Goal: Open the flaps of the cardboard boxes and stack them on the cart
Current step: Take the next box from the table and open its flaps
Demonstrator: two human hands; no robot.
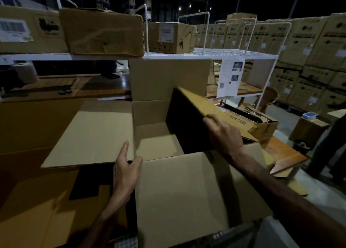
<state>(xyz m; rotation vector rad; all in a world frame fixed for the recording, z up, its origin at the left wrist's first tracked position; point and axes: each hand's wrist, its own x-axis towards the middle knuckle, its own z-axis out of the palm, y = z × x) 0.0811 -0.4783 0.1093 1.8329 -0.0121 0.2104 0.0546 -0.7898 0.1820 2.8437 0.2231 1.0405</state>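
**Box open on top, both hands at its flaps**

Plain brown cardboard box [159, 141] sits centre frame w/ its top open; inside is bare cardboard, partly in shadow. Far flap [168, 79] stands upright against the white wire shelf rack [206, 55] behind. Left flap [93, 139] lies folded out roughly flat. Near flap [183, 191] hangs out toward the person, over a dark mesh edge at bottom of frame that may be the cart; can't tell for sure. Right flap [198, 105] is tilted, raised partway, its underside dark.

Left hand [127, 171] is at the near-left corner of the box: thumb hooked over the corner where the left flap meets the box wall, index finger stretched out along the left flap's edge. So it's pinching that corner w/ the thumb, other fingers mostly straight.

Right hand [224, 133] grasps the near end of the right flap, fingers curled over its edge, forearm reaching in from lower right.

Just beyond the right flap lies another brown carton printed "WITH CARE" [262, 124], on a wooden tabletop [284, 154]. More flattened cardboard [37, 210] lies to the left. Rack's top shelf carries several taped brown boxes [101, 30]; a white printed sheet [231, 77] hangs from it. Tall stacks of printed cartons [309, 60] fill the right background.
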